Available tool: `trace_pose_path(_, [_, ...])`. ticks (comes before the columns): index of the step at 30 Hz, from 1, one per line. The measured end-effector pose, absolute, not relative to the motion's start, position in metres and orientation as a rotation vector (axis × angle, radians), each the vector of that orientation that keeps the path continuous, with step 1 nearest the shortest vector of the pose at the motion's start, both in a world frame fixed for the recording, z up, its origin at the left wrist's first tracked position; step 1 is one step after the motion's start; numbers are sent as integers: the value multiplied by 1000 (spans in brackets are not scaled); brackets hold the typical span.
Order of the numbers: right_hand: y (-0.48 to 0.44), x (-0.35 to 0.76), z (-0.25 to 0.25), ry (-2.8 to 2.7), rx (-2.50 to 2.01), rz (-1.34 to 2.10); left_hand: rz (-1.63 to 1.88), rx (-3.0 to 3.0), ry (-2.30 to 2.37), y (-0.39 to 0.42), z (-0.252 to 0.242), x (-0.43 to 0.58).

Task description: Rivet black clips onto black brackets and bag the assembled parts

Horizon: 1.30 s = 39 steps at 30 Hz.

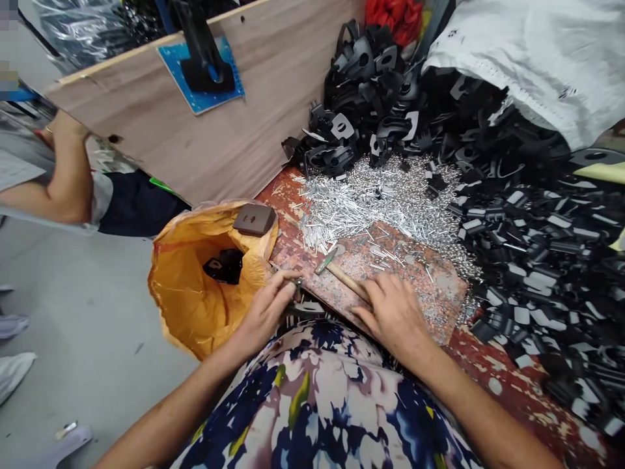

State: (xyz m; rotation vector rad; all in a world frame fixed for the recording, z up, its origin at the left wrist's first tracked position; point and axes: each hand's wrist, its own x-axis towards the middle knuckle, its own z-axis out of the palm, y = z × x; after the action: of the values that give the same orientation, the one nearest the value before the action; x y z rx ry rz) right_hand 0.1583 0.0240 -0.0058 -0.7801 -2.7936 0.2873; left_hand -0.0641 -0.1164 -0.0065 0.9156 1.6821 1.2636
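The wooden handle of a small hammer (344, 280) is gripped by the right hand (393, 312), with the head lying low over a speckled slab (439, 280), near its edge at the front. The fingers of the left hand (268, 303) are brought close together at the slab's edge, just above a black plastic part (306, 308); whether something is pinched there cannot be told, because the fingertips are partly hidden. For good control, the handle should probably be held firmly but without stiffness, the face of the hammer should be held level, and the left fingertips should be placed well aside from any blow. The loose pins on the slab are better brushed away, so that a flat support is given. As for materials, the slab is hard-looking and grainy, and it is laid on a table (290, 195) whose red paint is badly chipped. Behind it, thin, straight, shiny metal pins (336, 215) are heaped. Black plastic pieces (527, 260), angular and rather matt, are piled at the right. Beside the left hand, a wrinkled yellow sack (170, 280) is seen with its mouth open, and a smooth brown block (254, 219) is rested on its rim.
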Motion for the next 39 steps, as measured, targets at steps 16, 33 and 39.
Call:
trace_pose_path(16, [12,198,10,-2611,-677,258,1339,912,1828,-90,-67,-51])
trace_pose_path(33, [18,186,-14,-2768,-762,574,1326,983,1823,-89,-46,-62])
trace_pose_path(39, [33,190,-15,-2763,-791,337,854,1047,2678,-128,2,-144])
